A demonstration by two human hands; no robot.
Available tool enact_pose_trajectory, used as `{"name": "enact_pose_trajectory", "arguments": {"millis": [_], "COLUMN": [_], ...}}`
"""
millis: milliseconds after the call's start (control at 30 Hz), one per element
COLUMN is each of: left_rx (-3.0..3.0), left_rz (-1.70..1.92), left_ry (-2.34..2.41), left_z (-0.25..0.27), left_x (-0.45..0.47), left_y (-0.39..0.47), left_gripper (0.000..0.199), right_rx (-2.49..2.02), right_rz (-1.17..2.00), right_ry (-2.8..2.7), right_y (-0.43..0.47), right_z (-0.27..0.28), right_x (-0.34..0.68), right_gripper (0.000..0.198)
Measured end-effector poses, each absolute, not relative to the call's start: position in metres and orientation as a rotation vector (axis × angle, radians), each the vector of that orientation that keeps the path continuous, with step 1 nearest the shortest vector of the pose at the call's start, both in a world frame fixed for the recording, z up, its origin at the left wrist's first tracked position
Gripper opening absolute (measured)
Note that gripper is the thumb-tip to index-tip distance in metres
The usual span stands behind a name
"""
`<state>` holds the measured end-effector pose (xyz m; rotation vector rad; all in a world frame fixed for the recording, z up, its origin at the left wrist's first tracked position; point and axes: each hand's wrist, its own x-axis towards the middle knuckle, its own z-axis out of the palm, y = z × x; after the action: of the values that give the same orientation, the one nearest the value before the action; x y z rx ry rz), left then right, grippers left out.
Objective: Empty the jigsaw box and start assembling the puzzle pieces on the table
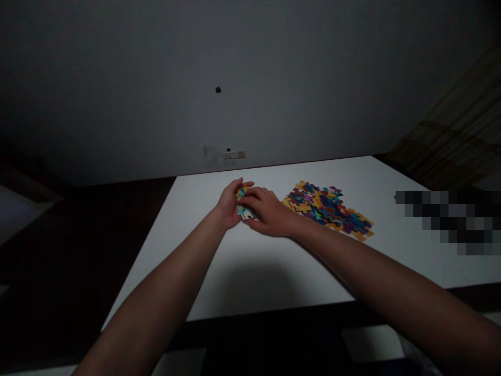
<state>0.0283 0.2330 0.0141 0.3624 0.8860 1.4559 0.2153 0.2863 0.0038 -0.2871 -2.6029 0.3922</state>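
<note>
Grey wall (148, 94) filled the far side of the dim room, with a row of white sockets (234, 155) low down, a dark round hole (218, 90) higher up, and a patterned curtain (446, 125) hanging at the right. Before it stood a white table (164, 230), and from where I stood I could see two bare forearms (176, 271) reaching in over its near edge. Left hand (228, 203) and right hand (270, 213) met above the table, left of its middle. Half open and cupped, the left one had hold of a few jigsaw pieces (246, 213), teal, white and yellow; whether they were joined or merely stacked, I could not tell. Over their face bent the fingers of the right, partly curled and touching them, though I could not tell whether it gripped any. Just beyond the right wrist, a spread heap (326, 206) of pieces lay on the tabletop, yellow, dark blue, purple and red, many overlapping.
</note>
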Motion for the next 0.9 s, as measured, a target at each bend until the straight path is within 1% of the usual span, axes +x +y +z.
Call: {"name": "enact_pose_trajectory", "arguments": {"millis": [100, 267, 367, 467, 600, 800, 900], "left_rx": [0.399, 0.437, 0.431, 0.448, 0.496, 0.562, 0.550], "left_rz": [1.444, 1.481, 1.480, 1.487, 1.506, 1.544, 1.566], "left_ry": [0.882, 0.891, 0.901, 0.904, 0.893, 0.907, 0.923], "left_z": [0.014, 0.015, 0.015, 0.015, 0.014, 0.014, 0.015], "left_x": [0.031, 0.034, 0.034, 0.033, 0.033, 0.035, 0.035], "left_y": [0.234, 0.235, 0.234, 0.233, 0.232, 0.232, 0.233], "left_gripper": [0.026, 0.019, 0.019, 0.023, 0.033, 0.039, 0.041], "right_rx": [-0.311, -0.312, -0.449, -0.609, -0.802, -0.932, -0.911], "right_rz": [0.395, 0.587, 0.653, 0.680, 0.483, 0.273, 0.235], "right_ry": [-2.637, -2.596, -2.597, -2.719, -2.898, -2.915, -2.840], "right_y": [0.296, 0.304, 0.305, 0.308, 0.314, 0.311, 0.310], "right_z": [0.000, 0.009, 0.017, 0.026, 0.037, 0.043, 0.041], "right_x": [0.218, 0.225, 0.233, 0.243, 0.252, 0.252, 0.249], "right_gripper": [0.041, 0.023, 0.025, 0.028, 0.014, 0.025, 0.024]}}
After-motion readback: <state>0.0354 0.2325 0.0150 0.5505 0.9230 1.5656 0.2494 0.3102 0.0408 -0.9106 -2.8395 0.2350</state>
